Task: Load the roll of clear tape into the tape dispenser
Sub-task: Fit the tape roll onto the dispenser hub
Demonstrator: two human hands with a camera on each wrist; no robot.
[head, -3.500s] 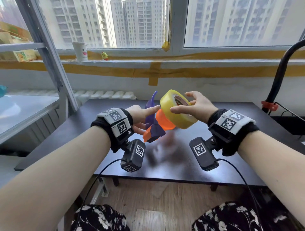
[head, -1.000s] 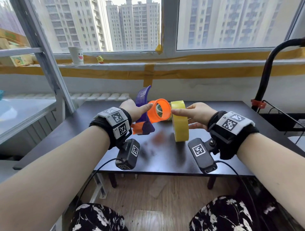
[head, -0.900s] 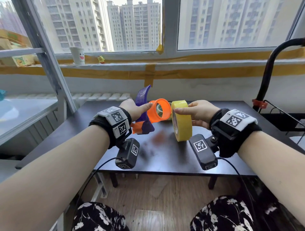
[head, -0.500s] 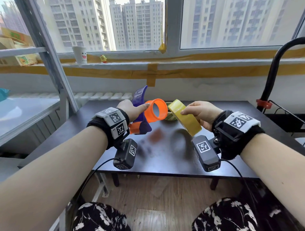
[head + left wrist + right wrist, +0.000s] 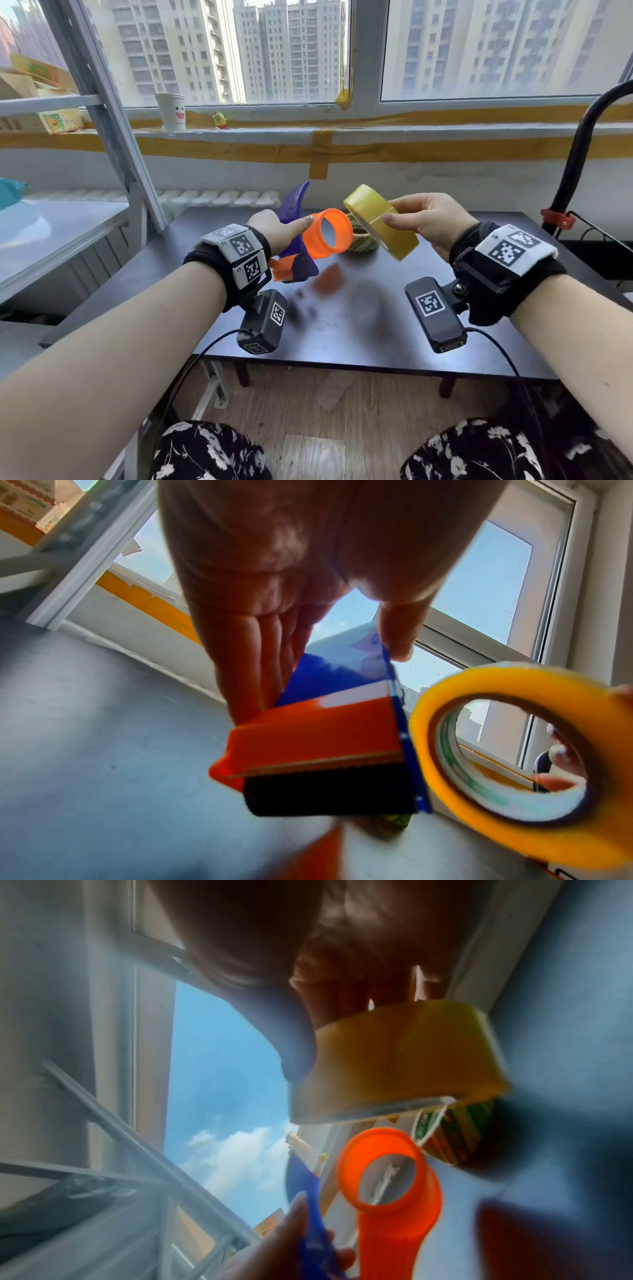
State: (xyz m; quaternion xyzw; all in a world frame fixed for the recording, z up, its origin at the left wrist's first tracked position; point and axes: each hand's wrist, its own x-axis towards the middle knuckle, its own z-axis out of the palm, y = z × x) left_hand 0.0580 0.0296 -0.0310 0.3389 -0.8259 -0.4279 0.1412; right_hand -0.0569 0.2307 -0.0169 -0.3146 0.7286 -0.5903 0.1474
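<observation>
The roll of clear tape (image 5: 381,221), yellowish and tilted, hangs in the air just right of the tape dispenser's orange hub (image 5: 329,232), not yet on it. The right hand (image 5: 428,219) pinches it across its width, thumb on the outer wrap, fingers at the core. It looks light and stiff, with a slick outer face, so the rim and the cardboard core seem the surer hold. The left hand (image 5: 279,229) has its grip clamped on the purple tape dispenser (image 5: 291,240) above the dark worktop (image 5: 342,318). Another roll (image 5: 363,240) lies behind.
</observation>
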